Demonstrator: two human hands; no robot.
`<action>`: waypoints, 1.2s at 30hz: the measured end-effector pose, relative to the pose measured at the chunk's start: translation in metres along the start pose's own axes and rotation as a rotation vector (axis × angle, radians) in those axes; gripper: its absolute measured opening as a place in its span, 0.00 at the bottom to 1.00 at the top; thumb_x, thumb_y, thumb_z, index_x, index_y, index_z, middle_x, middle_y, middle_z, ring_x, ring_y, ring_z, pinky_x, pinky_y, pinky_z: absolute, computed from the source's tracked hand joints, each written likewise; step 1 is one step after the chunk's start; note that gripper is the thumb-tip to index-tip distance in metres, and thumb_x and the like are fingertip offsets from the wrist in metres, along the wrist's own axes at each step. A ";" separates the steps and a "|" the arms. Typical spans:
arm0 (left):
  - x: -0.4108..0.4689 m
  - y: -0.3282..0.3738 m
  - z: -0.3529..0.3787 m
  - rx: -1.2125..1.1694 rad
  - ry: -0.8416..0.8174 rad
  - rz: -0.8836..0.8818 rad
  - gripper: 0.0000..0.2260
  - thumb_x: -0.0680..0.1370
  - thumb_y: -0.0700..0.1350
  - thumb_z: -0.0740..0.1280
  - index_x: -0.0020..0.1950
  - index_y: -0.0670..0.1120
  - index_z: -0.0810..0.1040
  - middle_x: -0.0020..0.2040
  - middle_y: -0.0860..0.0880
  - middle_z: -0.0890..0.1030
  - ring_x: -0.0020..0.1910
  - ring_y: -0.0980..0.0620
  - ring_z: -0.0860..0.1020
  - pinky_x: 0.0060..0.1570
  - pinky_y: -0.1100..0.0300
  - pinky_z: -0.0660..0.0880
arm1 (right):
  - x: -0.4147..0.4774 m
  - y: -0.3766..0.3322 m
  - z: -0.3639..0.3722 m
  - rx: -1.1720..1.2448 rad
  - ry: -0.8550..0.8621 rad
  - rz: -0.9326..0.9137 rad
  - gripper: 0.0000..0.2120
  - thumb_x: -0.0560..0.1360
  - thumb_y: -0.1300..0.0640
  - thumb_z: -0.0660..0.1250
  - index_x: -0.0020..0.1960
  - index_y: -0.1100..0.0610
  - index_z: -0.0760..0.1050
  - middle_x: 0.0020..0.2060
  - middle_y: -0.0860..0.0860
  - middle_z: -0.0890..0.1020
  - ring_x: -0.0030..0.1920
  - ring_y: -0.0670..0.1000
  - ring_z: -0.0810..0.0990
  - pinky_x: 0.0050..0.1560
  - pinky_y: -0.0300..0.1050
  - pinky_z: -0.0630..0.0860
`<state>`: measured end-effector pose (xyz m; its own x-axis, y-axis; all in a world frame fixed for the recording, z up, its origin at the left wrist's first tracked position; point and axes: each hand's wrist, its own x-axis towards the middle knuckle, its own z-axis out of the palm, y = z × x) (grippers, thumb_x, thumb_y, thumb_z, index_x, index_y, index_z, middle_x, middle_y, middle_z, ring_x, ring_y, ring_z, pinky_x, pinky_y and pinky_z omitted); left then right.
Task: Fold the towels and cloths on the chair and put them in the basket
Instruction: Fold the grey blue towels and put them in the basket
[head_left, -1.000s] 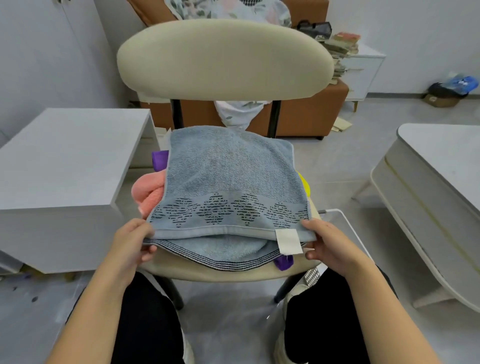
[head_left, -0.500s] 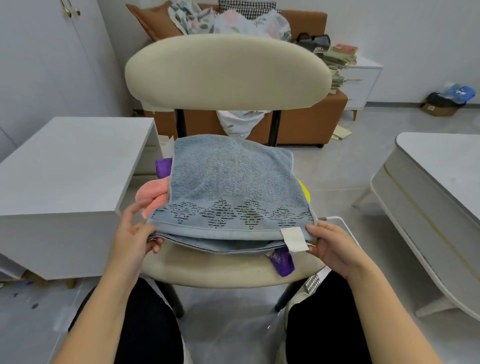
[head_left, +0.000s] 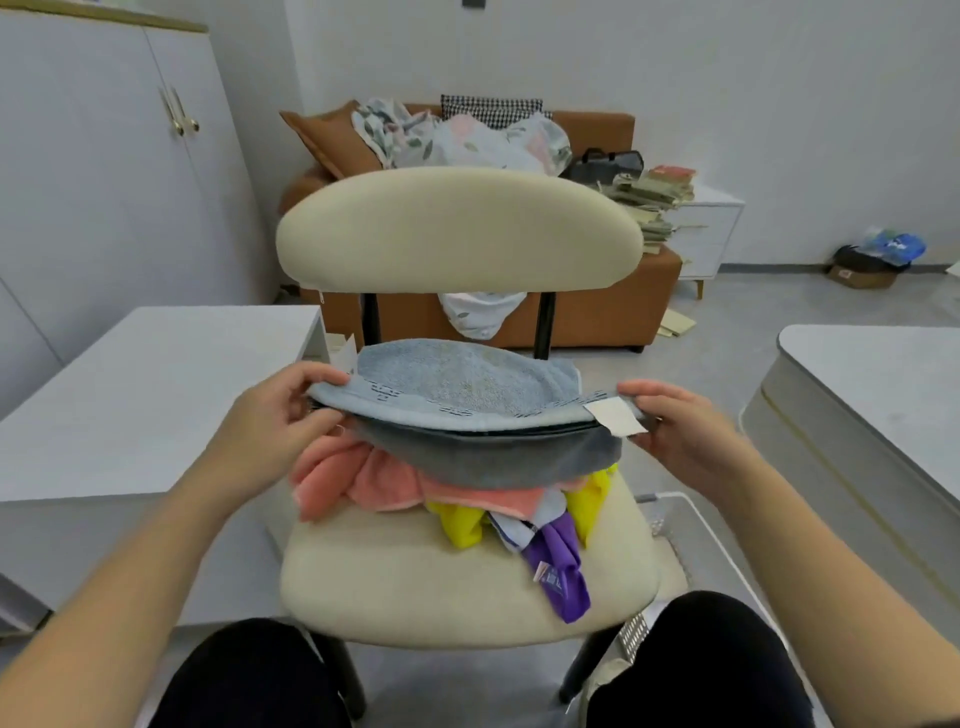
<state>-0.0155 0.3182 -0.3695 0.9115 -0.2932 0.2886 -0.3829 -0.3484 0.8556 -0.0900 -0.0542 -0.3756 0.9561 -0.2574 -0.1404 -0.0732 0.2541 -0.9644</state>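
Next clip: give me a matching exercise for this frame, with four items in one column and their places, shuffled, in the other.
Items:
1. blue towel
2. pink cloth
3. purple cloth
4. white basket

Places:
A. on the floor, right of the chair
B. pinched at its ends by the left hand and right hand, lifted off the pile
C. on the chair seat, nearest its front edge
D. on the seat's left side, partly under the lifted towel

Pairs: 1-B, 2-D, 3-C, 4-A
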 end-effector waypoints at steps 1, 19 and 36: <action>0.010 0.003 -0.004 0.055 0.052 0.014 0.15 0.74 0.35 0.69 0.49 0.56 0.78 0.48 0.51 0.83 0.44 0.51 0.83 0.50 0.55 0.79 | 0.004 -0.010 0.004 -0.038 -0.017 -0.017 0.11 0.77 0.71 0.57 0.49 0.61 0.77 0.34 0.52 0.83 0.33 0.46 0.81 0.34 0.36 0.78; 0.095 0.053 -0.028 0.893 0.015 0.264 0.06 0.80 0.48 0.59 0.50 0.47 0.73 0.46 0.52 0.74 0.41 0.50 0.71 0.36 0.57 0.64 | 0.050 -0.088 0.019 -1.261 -0.009 -0.502 0.05 0.72 0.60 0.71 0.42 0.52 0.78 0.39 0.47 0.80 0.39 0.44 0.75 0.39 0.36 0.72; 0.134 0.133 -0.079 0.427 0.058 0.290 0.03 0.78 0.42 0.64 0.48 0.46 0.78 0.42 0.50 0.80 0.43 0.49 0.79 0.45 0.54 0.78 | 0.051 -0.187 0.035 -0.633 0.125 -0.598 0.10 0.77 0.54 0.65 0.55 0.58 0.74 0.46 0.51 0.79 0.46 0.49 0.78 0.42 0.43 0.78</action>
<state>0.0678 0.3031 -0.1828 0.7608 -0.3864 0.5214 -0.6375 -0.5955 0.4889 -0.0173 -0.0824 -0.1946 0.8492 -0.2914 0.4404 0.2509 -0.5113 -0.8220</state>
